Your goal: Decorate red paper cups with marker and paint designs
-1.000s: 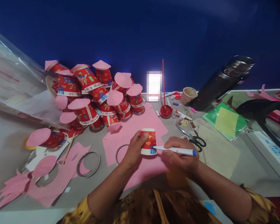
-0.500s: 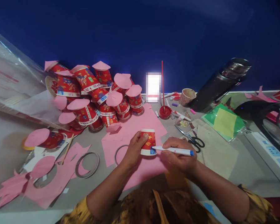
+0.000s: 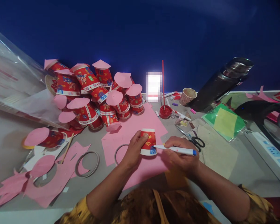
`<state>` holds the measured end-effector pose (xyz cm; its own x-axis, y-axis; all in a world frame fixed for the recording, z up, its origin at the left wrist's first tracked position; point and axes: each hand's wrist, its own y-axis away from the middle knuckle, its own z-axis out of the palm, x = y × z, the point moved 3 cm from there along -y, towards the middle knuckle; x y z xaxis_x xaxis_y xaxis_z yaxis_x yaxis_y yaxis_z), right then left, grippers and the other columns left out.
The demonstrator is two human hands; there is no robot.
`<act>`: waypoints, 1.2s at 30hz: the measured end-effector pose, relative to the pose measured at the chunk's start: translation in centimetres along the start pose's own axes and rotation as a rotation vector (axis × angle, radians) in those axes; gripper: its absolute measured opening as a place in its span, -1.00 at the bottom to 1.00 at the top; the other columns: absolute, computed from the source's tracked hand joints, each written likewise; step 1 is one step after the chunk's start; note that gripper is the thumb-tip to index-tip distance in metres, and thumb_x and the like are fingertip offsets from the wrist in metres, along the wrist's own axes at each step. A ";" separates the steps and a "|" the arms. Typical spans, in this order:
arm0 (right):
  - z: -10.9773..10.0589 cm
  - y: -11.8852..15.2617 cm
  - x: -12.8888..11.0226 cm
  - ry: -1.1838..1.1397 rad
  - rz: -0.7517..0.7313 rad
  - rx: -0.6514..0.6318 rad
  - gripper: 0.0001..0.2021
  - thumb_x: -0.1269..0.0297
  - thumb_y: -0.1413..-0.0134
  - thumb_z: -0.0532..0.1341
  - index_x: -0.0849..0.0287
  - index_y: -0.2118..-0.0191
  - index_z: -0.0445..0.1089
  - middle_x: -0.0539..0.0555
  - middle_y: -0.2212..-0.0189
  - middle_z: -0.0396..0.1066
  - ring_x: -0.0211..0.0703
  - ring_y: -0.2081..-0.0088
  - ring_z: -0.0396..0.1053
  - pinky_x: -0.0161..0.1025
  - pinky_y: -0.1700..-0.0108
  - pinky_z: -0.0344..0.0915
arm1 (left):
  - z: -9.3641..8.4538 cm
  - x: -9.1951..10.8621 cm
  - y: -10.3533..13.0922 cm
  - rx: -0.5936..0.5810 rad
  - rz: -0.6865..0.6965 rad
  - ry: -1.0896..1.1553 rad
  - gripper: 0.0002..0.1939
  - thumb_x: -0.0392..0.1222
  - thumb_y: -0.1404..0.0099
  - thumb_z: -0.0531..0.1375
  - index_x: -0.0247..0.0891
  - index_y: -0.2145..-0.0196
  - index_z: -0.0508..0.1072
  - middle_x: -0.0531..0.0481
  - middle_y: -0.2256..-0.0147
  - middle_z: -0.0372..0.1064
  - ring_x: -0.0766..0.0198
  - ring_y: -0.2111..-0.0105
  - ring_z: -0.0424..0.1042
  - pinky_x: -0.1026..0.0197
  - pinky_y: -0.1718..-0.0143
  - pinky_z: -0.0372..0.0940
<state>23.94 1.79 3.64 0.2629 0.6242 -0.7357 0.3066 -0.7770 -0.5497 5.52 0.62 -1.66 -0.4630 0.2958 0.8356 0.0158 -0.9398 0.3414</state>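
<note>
My left hand (image 3: 135, 148) holds a red patterned paper cup (image 3: 149, 140) from its left side, thumb on the front. The cup is upside down, its white rim at the bottom, over pink paper (image 3: 151, 119). In my right hand (image 3: 183, 152) is a white marker (image 3: 177, 149) with a blue end; its tip points left and meets the right side of the cup near the blue print. A grey ring (image 3: 118, 155) lies on the pink paper, partly behind my left hand.
Stacked red cups with pink paper cones (image 3: 88, 93) stand at the back left. Cut pink paper (image 3: 49, 186) and another ring (image 3: 87, 164) lie at the left. On the right are scissors (image 3: 196, 141), a black flask (image 3: 220, 84), a paper cup (image 3: 188, 96) and a power strip (image 3: 270, 152).
My right hand and the marker have moved slightly to the right, and the marker's tip sits a little higher on the cup. My left hand and the cup have hardly moved.
</note>
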 end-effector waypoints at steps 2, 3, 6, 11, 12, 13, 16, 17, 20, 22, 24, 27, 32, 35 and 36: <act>0.0 -0.1 -0.1 -0.011 -0.018 0.000 -0.90 0.35 -0.25 0.31 0.06 0.32 0.55 0.03 0.49 0.61 -0.16 0.55 0.48 -0.23 0.44 0.41 | 0.0 0.0 0.0 0.000 0.000 -0.002 -0.53 0.19 -0.23 0.47 -0.26 0.18 0.54 -0.04 0.28 0.56 0.22 0.33 0.49 0.21 0.28 0.33; 0.0 -0.1 -0.2 -0.017 -0.031 -0.003 -0.91 0.37 -0.23 0.32 0.06 0.31 0.54 0.03 0.49 0.62 -0.16 0.55 0.49 -0.23 0.45 0.41 | 0.0 0.0 0.0 0.000 0.000 -0.003 -0.53 0.19 -0.23 0.48 -0.26 0.18 0.54 -0.03 0.29 0.55 0.23 0.35 0.48 0.22 0.29 0.32; 0.1 -0.2 -0.2 -0.027 -0.059 -0.005 -0.90 0.42 -0.21 0.32 0.06 0.29 0.54 0.02 0.48 0.63 -0.16 0.55 0.49 -0.25 0.45 0.39 | 0.0 0.0 0.0 0.001 -0.003 -0.009 -0.52 0.20 -0.23 0.48 -0.27 0.17 0.54 -0.03 0.30 0.55 0.24 0.37 0.47 0.22 0.31 0.31; 0.2 -0.1 -0.1 -0.023 -0.098 0.018 -0.89 0.45 -0.20 0.32 0.06 0.27 0.54 0.02 0.47 0.64 -0.16 0.53 0.52 -0.26 0.44 0.40 | -0.1 0.0 -0.1 -0.002 -0.007 -0.018 -0.49 0.21 -0.21 0.49 -0.28 0.17 0.54 -0.04 0.30 0.56 0.24 0.37 0.48 0.22 0.32 0.31; 0.2 -0.1 -0.1 -0.024 -0.099 0.019 -0.89 0.45 -0.19 0.33 0.06 0.27 0.54 0.02 0.46 0.64 -0.16 0.53 0.53 -0.26 0.43 0.41 | -0.1 0.0 -0.1 -0.001 -0.006 -0.018 -0.49 0.21 -0.21 0.49 -0.28 0.17 0.54 -0.04 0.30 0.55 0.24 0.37 0.47 0.23 0.32 0.31; 0.3 -0.1 -0.1 -0.022 -0.097 0.016 -0.89 0.45 -0.20 0.33 0.06 0.27 0.54 0.02 0.46 0.64 -0.16 0.52 0.53 -0.27 0.42 0.42 | -0.1 -0.1 -0.1 -0.001 -0.006 -0.018 -0.49 0.21 -0.21 0.49 -0.28 0.17 0.54 -0.03 0.31 0.55 0.25 0.37 0.47 0.23 0.32 0.31; 0.1 -0.1 -0.1 -0.009 -0.069 0.018 -0.90 0.43 -0.21 0.33 0.06 0.28 0.54 0.01 0.47 0.63 -0.16 0.51 0.53 -0.26 0.41 0.43 | 0.0 -0.1 -0.1 -0.003 -0.005 -0.012 -0.49 0.20 -0.21 0.48 -0.27 0.16 0.54 -0.03 0.30 0.55 0.24 0.35 0.48 0.22 0.30 0.33; 0.1 -0.1 -0.1 -0.007 -0.058 0.018 -0.89 0.43 -0.22 0.33 0.06 0.29 0.54 0.00 0.47 0.63 -0.16 0.51 0.53 -0.26 0.41 0.43 | 0.0 0.0 0.0 -0.004 -0.006 -0.010 -0.49 0.21 -0.21 0.48 -0.27 0.15 0.54 -0.02 0.30 0.55 0.23 0.34 0.49 0.22 0.28 0.34; -0.1 -0.1 -0.2 -0.022 -0.039 0.030 -0.89 0.44 -0.23 0.33 0.07 0.30 0.54 0.00 0.47 0.61 -0.17 0.52 0.52 -0.26 0.41 0.42 | -0.1 0.1 -0.1 -0.003 -0.007 -0.008 -0.48 0.22 -0.19 0.49 -0.27 0.16 0.55 -0.02 0.31 0.55 0.22 0.35 0.49 0.21 0.28 0.35; -0.1 0.0 -0.2 -0.034 -0.039 0.033 -0.89 0.44 -0.23 0.33 0.08 0.30 0.54 0.00 0.47 0.61 -0.18 0.52 0.51 -0.26 0.41 0.41 | -0.1 0.2 -0.1 -0.003 -0.008 -0.010 -0.47 0.22 -0.17 0.50 -0.28 0.18 0.55 -0.03 0.31 0.55 0.23 0.36 0.48 0.22 0.29 0.34; -0.1 0.0 -0.1 -0.029 -0.043 0.029 -0.90 0.43 -0.23 0.33 0.08 0.30 0.54 0.00 0.47 0.61 -0.18 0.52 0.51 -0.25 0.41 0.42 | 0.0 0.2 -0.1 -0.004 -0.006 -0.010 -0.47 0.22 -0.17 0.51 -0.28 0.17 0.55 -0.03 0.31 0.56 0.24 0.37 0.48 0.22 0.30 0.34; 0.0 0.0 -0.1 0.010 -0.049 0.023 -0.91 0.38 -0.25 0.32 0.07 0.30 0.54 0.02 0.47 0.63 -0.16 0.52 0.53 -0.24 0.42 0.44 | 0.1 0.1 -0.1 -0.007 -0.003 -0.005 -0.47 0.22 -0.17 0.51 -0.27 0.16 0.55 -0.02 0.31 0.55 0.25 0.37 0.47 0.23 0.29 0.35; 0.0 -0.2 -0.3 0.037 -0.049 0.012 -0.88 0.38 -0.25 0.30 0.08 0.34 0.53 0.01 0.51 0.60 -0.19 0.56 0.49 -0.26 0.46 0.41 | 0.0 0.2 0.0 -0.008 -0.003 -0.005 -0.44 0.23 -0.15 0.52 -0.28 0.16 0.56 -0.03 0.30 0.56 0.23 0.34 0.49 0.22 0.27 0.37; -0.2 -0.3 -0.4 0.029 -0.045 0.050 -0.87 0.41 -0.25 0.29 0.09 0.34 0.51 0.01 0.52 0.59 -0.19 0.56 0.48 -0.28 0.48 0.38 | -0.1 0.1 0.0 -0.004 -0.001 -0.004 -0.44 0.23 -0.15 0.51 -0.28 0.15 0.56 -0.02 0.31 0.55 0.22 0.33 0.50 0.22 0.27 0.36; -0.2 -0.3 -0.5 0.026 -0.049 0.057 -0.87 0.42 -0.25 0.29 0.09 0.34 0.51 0.01 0.52 0.59 -0.20 0.56 0.48 -0.28 0.49 0.36 | -0.1 0.1 0.0 -0.002 0.000 -0.003 -0.44 0.24 -0.16 0.51 -0.28 0.15 0.56 -0.03 0.30 0.56 0.22 0.32 0.50 0.22 0.26 0.37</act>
<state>23.92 1.71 4.24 0.2722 0.6633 -0.6971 0.2678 -0.7481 -0.6072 5.39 0.68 -1.61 -0.4601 0.2963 0.8370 0.0136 -0.9402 0.3403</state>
